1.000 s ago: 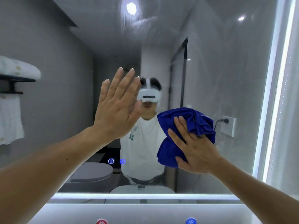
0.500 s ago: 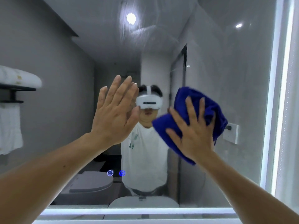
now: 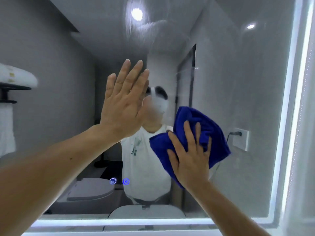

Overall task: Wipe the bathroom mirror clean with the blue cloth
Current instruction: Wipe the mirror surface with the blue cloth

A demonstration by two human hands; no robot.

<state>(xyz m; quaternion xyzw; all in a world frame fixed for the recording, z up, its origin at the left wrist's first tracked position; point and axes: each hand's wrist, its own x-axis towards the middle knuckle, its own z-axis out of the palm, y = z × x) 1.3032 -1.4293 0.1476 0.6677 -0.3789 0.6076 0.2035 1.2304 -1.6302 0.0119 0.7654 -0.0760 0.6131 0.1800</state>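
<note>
The bathroom mirror point(image 3: 238, 92) fills the view, with faint smears around the reflected ceiling lamp near the top. My left hand point(image 3: 124, 103) is raised flat with straight fingers against the glass, left of centre. My right hand point(image 3: 189, 155) presses the bunched blue cloth point(image 3: 206, 126) flat on the mirror at the centre right, fingers spread and straight on the fabric. The cloth sticks out above and to both sides of that hand.
A lit LED strip point(image 3: 296, 106) frames the mirror's right and bottom edges. Two small blue touch icons point(image 3: 119, 181) glow low on the glass. Reflected: a person in a white shirt, a toilet, a wall socket, towels on a rack at left.
My right hand rose with the cloth, then came back down and slightly right across the glass. The left hand stayed flat on the mirror.
</note>
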